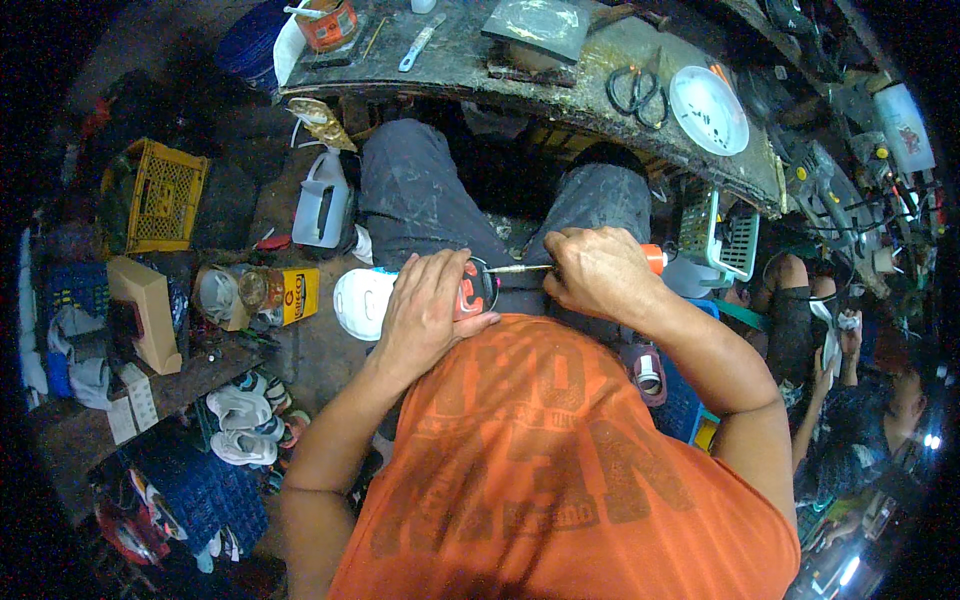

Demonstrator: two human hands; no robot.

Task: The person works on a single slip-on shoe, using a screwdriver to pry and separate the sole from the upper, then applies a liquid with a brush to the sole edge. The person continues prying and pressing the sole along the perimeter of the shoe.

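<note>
Across my lap lies what looks like a shoe, with a rounded white end (360,303) on the left and a red and black end (478,290) on the right. My left hand (430,295) is closed over its middle and hides that part. In my right hand (597,270) is an orange-handled awl (519,268), gripped in a fist. Its thin metal shaft points left, with the tip at the edge of the red and black end. Whether the tip has gone in, I cannot tell.
Ahead stands a worn workbench (450,75) with scissors (638,95), a white bowl (709,110) and an orange-red can (327,25). A plastic jug (322,200), yellow crate (165,195) and several shoes (245,430) are at left. A green basket (735,240) and another person (850,400) are at right.
</note>
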